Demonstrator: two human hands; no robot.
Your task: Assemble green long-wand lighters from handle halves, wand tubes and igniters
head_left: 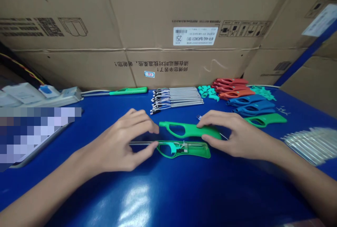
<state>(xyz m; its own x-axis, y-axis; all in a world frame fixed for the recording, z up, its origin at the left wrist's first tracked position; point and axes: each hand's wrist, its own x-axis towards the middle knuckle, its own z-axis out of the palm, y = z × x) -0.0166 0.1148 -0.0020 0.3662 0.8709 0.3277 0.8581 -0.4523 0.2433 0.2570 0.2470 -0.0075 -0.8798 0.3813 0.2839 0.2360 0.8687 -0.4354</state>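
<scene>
Two halves of a green plastic lighter shell lie on the blue tabletop (86, 199), one just behind the other. The far half (189, 130) is bare green on top, and my right hand (235, 135) grips its right end between fingers and thumb. My left hand (122, 144) has its fingertips at that half's left tip. Its thumb lies by the near half (184, 150), which is open and shows a teal trigger and small inner parts. A metal tube (142, 143) runs left from this near half, under my left hand's fingers.
A row of metal lighter tubes with wires (176, 99) lies at the back. Nearby are teal parts (207, 92), red shells (230, 88), blue shells (250, 105) and a green shell (264, 119). A green lighter (129, 91) and a power strip (60, 95) lie back left, before cardboard boxes (168, 16).
</scene>
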